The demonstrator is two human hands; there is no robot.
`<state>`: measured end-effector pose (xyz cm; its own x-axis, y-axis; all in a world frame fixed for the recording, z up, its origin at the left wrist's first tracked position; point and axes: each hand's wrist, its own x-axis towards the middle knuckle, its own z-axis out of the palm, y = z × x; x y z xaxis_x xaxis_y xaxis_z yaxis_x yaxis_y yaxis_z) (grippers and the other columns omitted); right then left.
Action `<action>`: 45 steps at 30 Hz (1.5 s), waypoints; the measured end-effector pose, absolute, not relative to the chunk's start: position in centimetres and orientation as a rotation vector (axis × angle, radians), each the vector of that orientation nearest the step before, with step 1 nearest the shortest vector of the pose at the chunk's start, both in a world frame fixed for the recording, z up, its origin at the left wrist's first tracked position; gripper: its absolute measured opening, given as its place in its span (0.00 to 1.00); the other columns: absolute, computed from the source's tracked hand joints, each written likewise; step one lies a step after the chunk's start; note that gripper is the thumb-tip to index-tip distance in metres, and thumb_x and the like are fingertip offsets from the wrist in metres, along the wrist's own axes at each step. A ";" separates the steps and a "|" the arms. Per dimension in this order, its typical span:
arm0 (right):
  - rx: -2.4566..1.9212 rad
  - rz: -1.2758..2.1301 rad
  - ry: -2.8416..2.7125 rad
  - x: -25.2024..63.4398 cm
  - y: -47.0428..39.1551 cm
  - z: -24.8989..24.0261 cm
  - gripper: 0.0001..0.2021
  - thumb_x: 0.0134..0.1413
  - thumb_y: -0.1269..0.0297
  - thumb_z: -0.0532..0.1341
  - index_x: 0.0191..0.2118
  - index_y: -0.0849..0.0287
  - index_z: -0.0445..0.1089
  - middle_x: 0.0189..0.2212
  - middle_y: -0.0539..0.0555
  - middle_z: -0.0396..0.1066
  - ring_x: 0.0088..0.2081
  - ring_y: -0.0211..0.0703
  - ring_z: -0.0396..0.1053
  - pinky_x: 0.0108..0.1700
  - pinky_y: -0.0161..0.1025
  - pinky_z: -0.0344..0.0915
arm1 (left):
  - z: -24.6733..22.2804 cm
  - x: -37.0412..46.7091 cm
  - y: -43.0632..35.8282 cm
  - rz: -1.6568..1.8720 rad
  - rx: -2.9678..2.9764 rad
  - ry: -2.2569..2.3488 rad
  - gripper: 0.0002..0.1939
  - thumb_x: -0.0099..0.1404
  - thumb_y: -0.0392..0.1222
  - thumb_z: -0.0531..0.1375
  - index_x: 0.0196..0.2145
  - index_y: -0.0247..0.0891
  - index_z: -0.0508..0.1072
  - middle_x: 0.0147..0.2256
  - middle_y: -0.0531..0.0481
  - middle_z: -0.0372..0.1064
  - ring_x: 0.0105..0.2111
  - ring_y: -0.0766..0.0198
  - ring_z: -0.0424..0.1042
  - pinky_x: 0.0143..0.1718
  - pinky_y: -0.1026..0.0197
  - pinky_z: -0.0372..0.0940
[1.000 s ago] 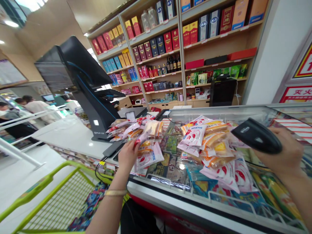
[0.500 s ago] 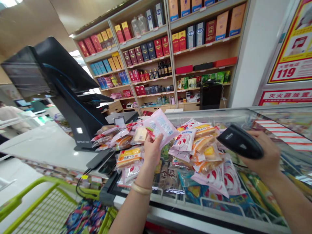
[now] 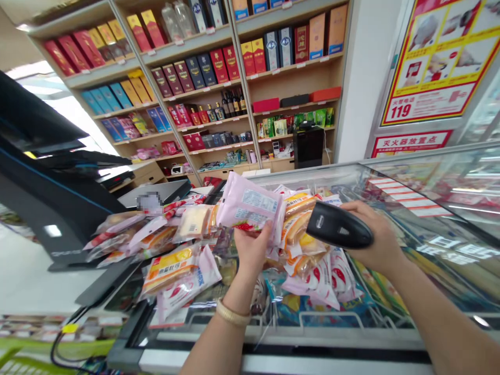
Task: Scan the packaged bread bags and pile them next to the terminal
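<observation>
My left hand (image 3: 252,247) grips a pink snack packet (image 3: 250,200) by its lower edge, its printed label side turned up towards me. My right hand (image 3: 373,239) is wrapped round a black handheld barcode scanner (image 3: 339,225), whose head points left towards the packet, a short gap apart. Behind and below the scanner lies a pile of wrapped bread packets (image 3: 299,224), some orange and white, some pink. Left of my left hand, another orange and white bread packet (image 3: 170,268) rests partly over a pink and white packet (image 3: 189,286) on the glass top.
The packets lie on a glass-topped freezer (image 3: 390,271) with goods inside. A black checkout terminal (image 3: 50,208) stands at the left on a white counter. A green shopping cart (image 3: 23,359) is at the lower left. Shelves of boxed bottles (image 3: 211,67) line the back.
My view has swung right and closer. The scanner has moved left, nearer the pink packet. The packet, still in my left hand, is now tilted more level.
</observation>
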<state>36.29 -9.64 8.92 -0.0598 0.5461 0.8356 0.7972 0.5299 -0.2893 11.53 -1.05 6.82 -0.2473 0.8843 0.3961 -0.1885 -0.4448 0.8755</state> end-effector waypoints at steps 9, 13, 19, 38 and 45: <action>-1.184 -0.251 -1.743 36.4 -9.5 9.1 0.09 0.47 0.65 0.66 0.37 0.54 0.74 0.40 0.55 0.77 0.37 0.45 0.76 0.38 0.39 0.72 | 7.2 11.8 -1.3 1.806 1.259 0.952 0.28 0.47 0.51 0.76 0.41 0.36 0.74 0.40 0.39 0.83 0.39 0.51 0.83 0.48 0.49 0.77; -1.209 -0.224 -1.728 36.4 -9.5 9.1 0.10 0.45 0.67 0.65 0.38 0.53 0.74 0.40 0.55 0.77 0.37 0.46 0.76 0.38 0.40 0.73 | 6.9 11.8 -1.3 1.798 1.255 0.963 0.29 0.46 0.52 0.77 0.41 0.36 0.74 0.40 0.39 0.83 0.40 0.51 0.83 0.49 0.48 0.77; -1.193 -0.216 -1.716 36.3 -9.5 9.1 0.12 0.46 0.66 0.65 0.40 0.53 0.75 0.39 0.54 0.77 0.36 0.45 0.76 0.38 0.40 0.72 | 6.9 11.8 -1.2 1.825 1.238 0.960 0.28 0.46 0.51 0.76 0.41 0.37 0.75 0.40 0.39 0.83 0.40 0.51 0.83 0.49 0.49 0.77; -1.254 -0.558 -1.265 38.9 -8.2 7.7 0.12 0.46 0.64 0.68 0.39 0.52 0.70 0.34 0.53 0.75 0.34 0.49 0.74 0.38 0.47 0.75 | 6.1 12.0 -1.3 1.405 2.509 1.183 0.37 0.61 0.27 0.53 0.66 0.46 0.70 0.66 0.40 0.66 0.70 0.43 0.61 0.70 0.31 0.55; -1.251 -0.590 -1.311 39.2 -7.8 7.1 0.12 0.46 0.64 0.68 0.39 0.53 0.70 0.33 0.53 0.74 0.33 0.48 0.73 0.36 0.45 0.73 | 6.6 10.6 -2.8 1.462 2.554 1.173 0.37 0.67 0.30 0.52 0.71 0.48 0.63 0.72 0.42 0.59 0.75 0.44 0.51 0.72 0.28 0.46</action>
